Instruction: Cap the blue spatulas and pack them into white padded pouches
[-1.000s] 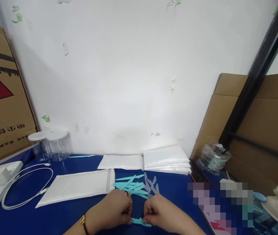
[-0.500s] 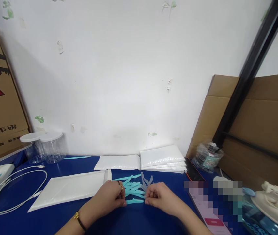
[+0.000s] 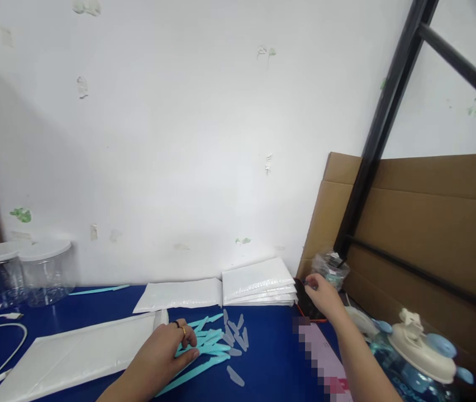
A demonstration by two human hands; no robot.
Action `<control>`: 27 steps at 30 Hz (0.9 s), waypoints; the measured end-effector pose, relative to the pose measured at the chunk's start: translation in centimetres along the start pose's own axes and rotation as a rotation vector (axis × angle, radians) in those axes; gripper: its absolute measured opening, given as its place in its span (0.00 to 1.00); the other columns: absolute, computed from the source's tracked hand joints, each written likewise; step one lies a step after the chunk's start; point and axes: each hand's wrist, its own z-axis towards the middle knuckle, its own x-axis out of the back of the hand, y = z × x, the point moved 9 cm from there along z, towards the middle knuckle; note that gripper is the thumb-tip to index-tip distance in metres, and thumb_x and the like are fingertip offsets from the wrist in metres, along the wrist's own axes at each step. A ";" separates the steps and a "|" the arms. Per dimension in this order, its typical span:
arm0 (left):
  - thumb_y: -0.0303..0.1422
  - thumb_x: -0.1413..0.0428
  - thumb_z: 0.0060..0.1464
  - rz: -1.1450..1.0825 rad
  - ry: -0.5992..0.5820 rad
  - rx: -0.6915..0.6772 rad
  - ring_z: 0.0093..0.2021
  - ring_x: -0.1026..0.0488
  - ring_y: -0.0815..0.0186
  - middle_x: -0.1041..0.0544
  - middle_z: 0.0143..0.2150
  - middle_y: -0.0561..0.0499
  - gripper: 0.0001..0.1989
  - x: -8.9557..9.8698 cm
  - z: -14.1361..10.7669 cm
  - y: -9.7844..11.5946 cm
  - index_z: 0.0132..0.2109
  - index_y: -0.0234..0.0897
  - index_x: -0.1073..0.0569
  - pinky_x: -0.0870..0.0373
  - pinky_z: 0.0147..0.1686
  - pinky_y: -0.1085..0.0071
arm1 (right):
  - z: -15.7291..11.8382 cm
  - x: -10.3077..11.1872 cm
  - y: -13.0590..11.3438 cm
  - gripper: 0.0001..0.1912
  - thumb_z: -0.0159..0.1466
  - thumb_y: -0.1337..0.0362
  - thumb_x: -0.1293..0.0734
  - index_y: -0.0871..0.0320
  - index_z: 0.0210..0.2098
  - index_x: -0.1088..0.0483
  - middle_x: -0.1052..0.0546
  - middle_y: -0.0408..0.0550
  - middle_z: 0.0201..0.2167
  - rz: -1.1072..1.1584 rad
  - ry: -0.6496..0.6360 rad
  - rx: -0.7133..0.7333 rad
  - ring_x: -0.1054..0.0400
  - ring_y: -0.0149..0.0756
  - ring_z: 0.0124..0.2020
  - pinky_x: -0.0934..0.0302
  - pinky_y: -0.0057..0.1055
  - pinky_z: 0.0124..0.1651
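My left hand (image 3: 169,346) rests over the left end of a loose pile of thin turquoise eyebrow razors (image 3: 210,350). Its fingers are bent, with the thumb apart from them. Just right of the pile lie several translucent blade caps (image 3: 233,332), and a single cap sits nearer me. My right hand (image 3: 322,295) is farther right, above a black flat object with an orange edge (image 3: 307,307). Its fingertips are pinched together; what they hold, if anything, is too small to make out.
White padded envelopes (image 3: 258,282) are stacked against the wall, with another long envelope (image 3: 82,349) left of my hand. Clear lidded jars (image 3: 47,273) and a white cable (image 3: 24,340) are at left. At right are a pink-screened device (image 3: 322,352), a blue bottle (image 3: 418,357) and cardboard (image 3: 431,234).
My right hand has left the razors and caps and moved right, to the black object. More caps show, spread apart. My left hand has loosened over the pile, and the view has turned right.
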 end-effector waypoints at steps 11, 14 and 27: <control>0.40 0.47 0.49 0.001 0.070 0.045 0.39 0.31 0.63 0.26 0.38 0.53 0.10 3.7 -1.1 -1.0 0.37 0.43 0.27 0.40 0.39 0.70 | 5.1 -7.4 3.5 0.27 0.47 0.59 0.31 0.69 0.43 0.32 0.25 0.69 0.40 -0.163 -0.247 -0.154 0.29 0.54 0.42 0.39 0.36 0.37; 0.42 0.40 0.39 0.058 0.046 0.106 0.45 0.31 0.59 0.27 0.45 0.53 0.22 5.5 -1.8 -3.6 0.45 0.46 0.29 0.40 0.45 0.67 | 5.8 -8.1 4.0 0.29 0.48 0.59 0.31 0.72 0.45 0.33 0.26 0.74 0.43 -0.186 -0.267 -0.186 0.29 0.57 0.44 0.38 0.38 0.39; 0.41 0.34 0.19 0.252 -0.063 0.299 0.59 0.45 0.45 0.40 0.61 0.42 0.56 5.9 -2.9 -11.2 0.61 0.42 0.42 0.49 0.55 0.53 | 3.3 -3.9 0.0 0.15 0.55 0.63 0.36 0.66 0.38 0.29 0.25 0.65 0.40 -0.203 -0.168 -0.088 0.29 0.50 0.41 0.40 0.35 0.39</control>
